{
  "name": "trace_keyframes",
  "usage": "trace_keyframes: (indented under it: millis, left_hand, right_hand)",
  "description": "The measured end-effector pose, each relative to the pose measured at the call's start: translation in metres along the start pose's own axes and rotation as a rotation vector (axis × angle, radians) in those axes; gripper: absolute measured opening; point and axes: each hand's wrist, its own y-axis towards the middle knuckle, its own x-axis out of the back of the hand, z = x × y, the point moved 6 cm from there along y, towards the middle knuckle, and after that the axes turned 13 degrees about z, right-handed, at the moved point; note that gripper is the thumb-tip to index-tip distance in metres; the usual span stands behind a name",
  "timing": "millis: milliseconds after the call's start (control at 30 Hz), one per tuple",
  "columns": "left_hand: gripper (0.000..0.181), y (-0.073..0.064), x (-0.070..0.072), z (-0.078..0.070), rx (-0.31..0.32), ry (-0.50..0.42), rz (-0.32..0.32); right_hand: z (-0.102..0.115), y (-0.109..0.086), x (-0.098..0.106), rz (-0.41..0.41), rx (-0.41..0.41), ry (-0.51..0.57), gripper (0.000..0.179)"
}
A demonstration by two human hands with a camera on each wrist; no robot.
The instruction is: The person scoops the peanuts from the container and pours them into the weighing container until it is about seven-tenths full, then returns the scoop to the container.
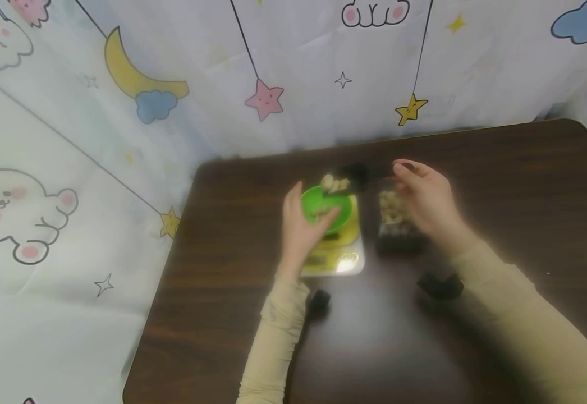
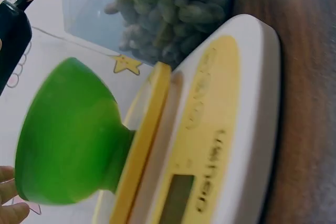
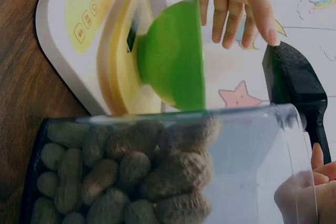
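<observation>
My right hand point(image 1: 430, 202) grips the handle of a black scoop point(image 3: 296, 77), held above and beside a green bowl point(image 2: 73, 135). Pale peanuts point(image 1: 335, 184) lie in the scoop. The bowl stands on the round yellow plate of a white and yellow kitchen scale point(image 2: 252, 51), and some pale pieces show inside it. Beside the bowl is my left hand point(image 1: 299, 227), its fingers straight and the thumb spread over the near rim; whether it touches the bowl I cannot tell. To the right of the scale, a clear plastic box point(image 3: 247, 145) holds unshelled peanuts point(image 3: 178, 177).
All of this stands on a dark wooden table point(image 1: 212, 269). Behind it hangs a white curtain point(image 1: 303, 67) printed with stars and clouds. Near the forearms are two black shapes, one by the left wrist point(image 1: 319, 303) and one by the right sleeve point(image 1: 495, 286), both blurred.
</observation>
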Motion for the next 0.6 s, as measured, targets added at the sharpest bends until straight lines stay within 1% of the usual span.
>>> trace_keyframes:
  millis: [200, 267, 400, 467, 600]
  left_hand:
    - [0.11, 0.001, -0.005, 0.012, 0.012, 0.044, 0.006]
    - [0.114, 0.001, -0.007, 0.015, 0.03, 0.044, 0.009]
    - [0.12, 0.001, -0.009, 0.021, 0.086, 0.032, 0.023]
    - [0.123, 0.001, -0.011, 0.024, 0.119, 0.03, 0.034]
    - [0.125, 0.0, -0.015, 0.032, 0.161, 0.044, 0.057]
  right_hand:
    - [-0.004, 0.005, 0.001, -0.064, -0.029, -0.161, 0.007]
    - [-0.004, 0.006, 0.001, -0.08, -0.032, -0.207, 0.008]
    - [-0.004, 0.008, 0.001, -0.106, -0.039, -0.306, 0.011]
    - [-0.004, 0.007, 0.001, -0.127, -0.056, -0.389, 0.016]
    - [-0.005, 0.005, 0.003, -0.163, -0.112, -0.609, 0.026]
